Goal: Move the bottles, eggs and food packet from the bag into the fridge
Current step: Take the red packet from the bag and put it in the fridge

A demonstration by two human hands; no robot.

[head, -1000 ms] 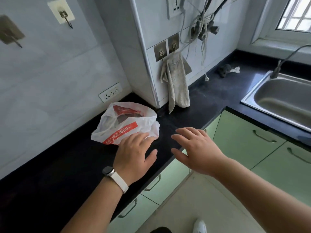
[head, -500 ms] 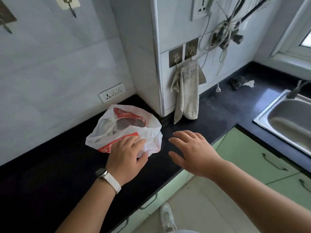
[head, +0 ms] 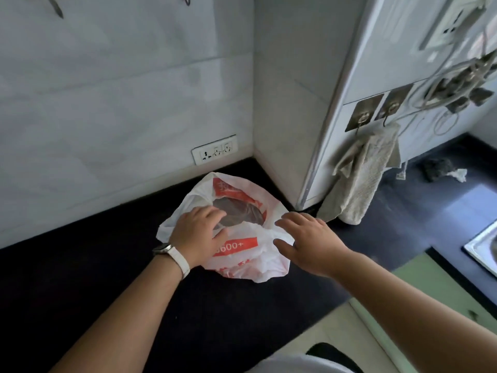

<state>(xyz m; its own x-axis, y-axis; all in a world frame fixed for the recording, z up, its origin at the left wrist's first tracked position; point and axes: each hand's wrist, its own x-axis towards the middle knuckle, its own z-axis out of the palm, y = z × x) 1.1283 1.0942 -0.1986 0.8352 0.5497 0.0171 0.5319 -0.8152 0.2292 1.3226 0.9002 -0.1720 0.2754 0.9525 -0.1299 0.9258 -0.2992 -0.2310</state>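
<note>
A white plastic bag with red print lies on the black counter near the wall corner. Its mouth gapes upward and something dark shows inside; I cannot make out bottles, eggs or a packet. My left hand, with a white watch on the wrist, rests on the bag's left rim, fingers spread at the opening. My right hand hovers flat over the bag's right edge, fingers apart, touching or just above the plastic. No fridge is in view.
A wall socket sits just behind the bag. A beige towel hangs from hooks on the pillar to the right, with cables above. A sink corner and green cabinet fronts lie at the right.
Both hands have moved forward onto the bag: the left from its near side to the rim of the opening, the right from beside it to its right edge. The camera moved closer.
</note>
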